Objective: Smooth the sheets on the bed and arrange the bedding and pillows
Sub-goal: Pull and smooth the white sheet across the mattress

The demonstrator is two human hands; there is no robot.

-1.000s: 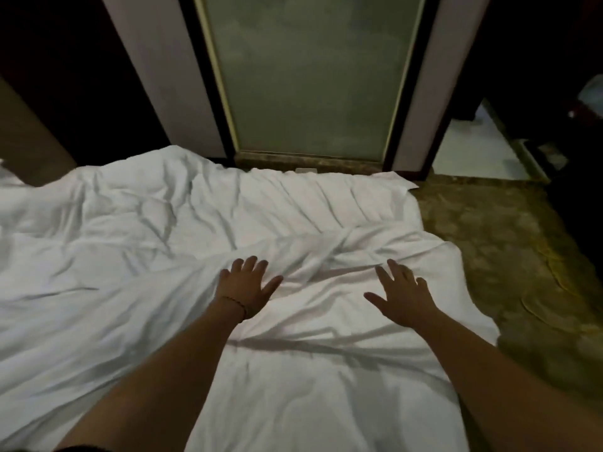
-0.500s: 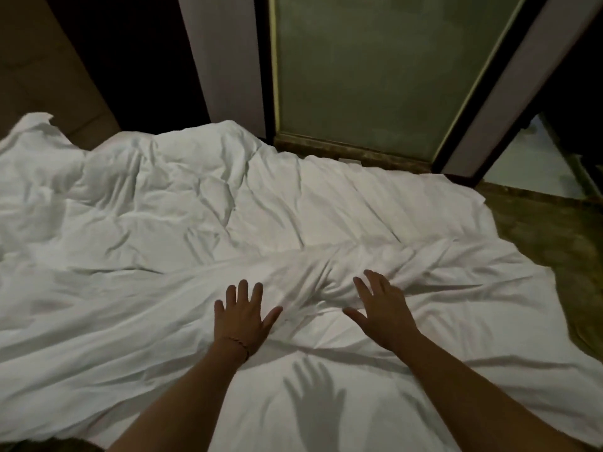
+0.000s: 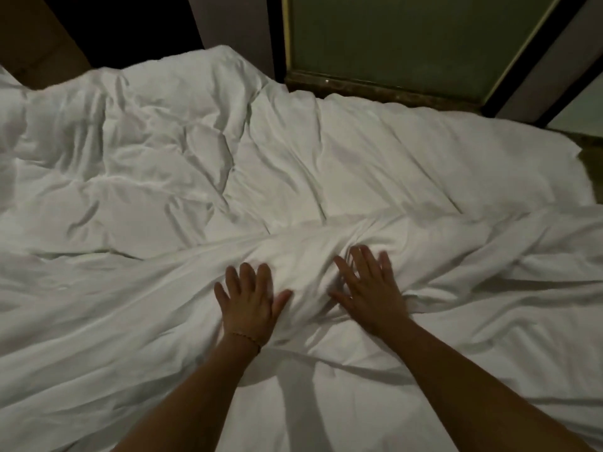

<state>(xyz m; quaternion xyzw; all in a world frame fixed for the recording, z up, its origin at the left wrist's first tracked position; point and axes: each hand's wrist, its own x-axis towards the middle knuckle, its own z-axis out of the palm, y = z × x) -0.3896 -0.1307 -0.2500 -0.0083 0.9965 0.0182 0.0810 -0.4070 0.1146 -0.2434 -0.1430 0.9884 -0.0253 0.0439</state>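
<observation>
Pressing flat on the white sheet [image 3: 326, 402] with 2 hands side by side, a little below and right of frame centre. Left hand [image 3: 249, 305] lying palm down, fingers straight and spread, thumb angled out to the right, thin bracelet [image 3: 248, 337] circling the wrist. Right hand [image 3: 370, 288] lying palm down too, fingers splayed, tips pushing into a bunched ridge of cloth running across mid-frame. Gripping nothing, pinching nothing. Filling the upper left and centre: a rumpled white duvet [image 3: 163, 158], creased all over. Showing at the top right: a greenish framed panel [image 3: 408, 37], and patterned floor [image 3: 590, 158] at the far right edge.
</observation>
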